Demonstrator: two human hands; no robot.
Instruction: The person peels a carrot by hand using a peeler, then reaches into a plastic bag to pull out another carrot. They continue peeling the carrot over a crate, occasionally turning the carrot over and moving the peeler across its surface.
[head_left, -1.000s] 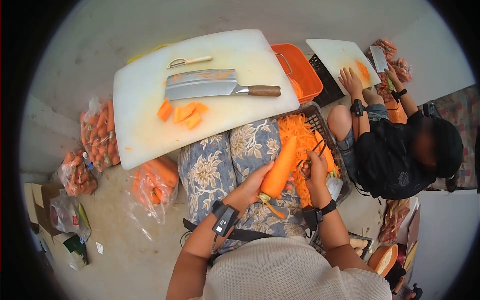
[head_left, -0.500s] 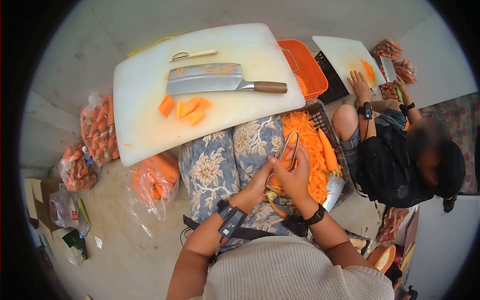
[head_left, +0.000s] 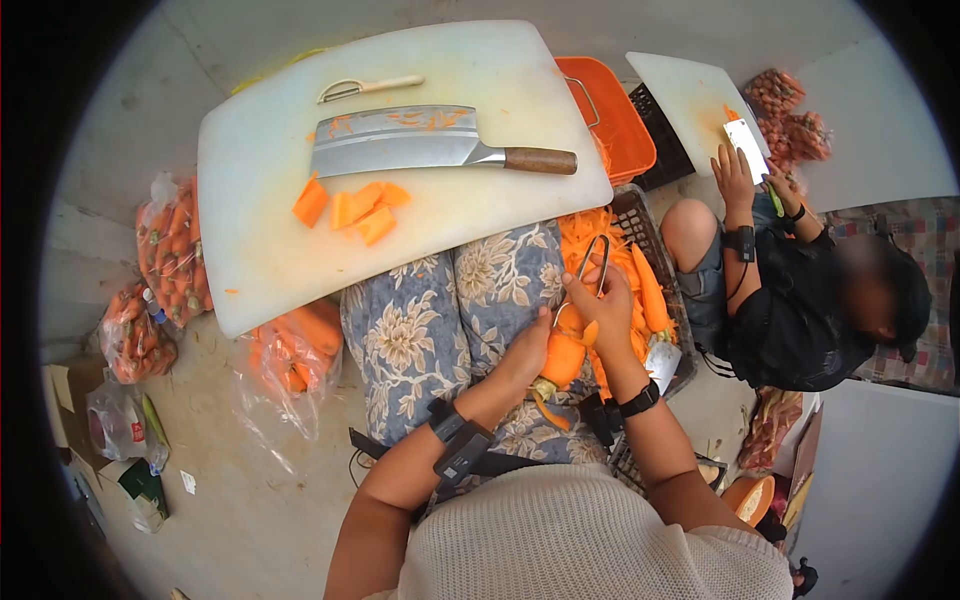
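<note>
Over my lap, my left hand [head_left: 527, 352] is closed around a thick carrot [head_left: 564, 358]. The carrot's stem end points down toward me, with a strip of peel [head_left: 549, 413] hanging off it. In my right hand [head_left: 606, 304] is a metal peeler [head_left: 599, 238], its looped wire handle sticking out above the fingers. The peeler's blade is mostly hidden against the carrot, where a curl of peel [head_left: 590, 333] stands up. Beside my right hand a dark crate [head_left: 683, 345] holds many orange peelings [head_left: 590, 232] and a whole carrot [head_left: 648, 290].
Beyond my knees a white cutting board [head_left: 260, 190] carries a cleaver [head_left: 395, 140], another peeler [head_left: 372, 88] and carrot chunks [head_left: 357, 208]. An orange bin [head_left: 625, 115] stands behind. Bags of carrots [head_left: 172, 250] lie left. At right another person [head_left: 790, 310] cuts on a board [head_left: 680, 100].
My right hand has shifted slightly up with the peeler, exposing more carrot and a raised curl of peel. The view has shifted a little. The other person's knife has moved onto their board.
</note>
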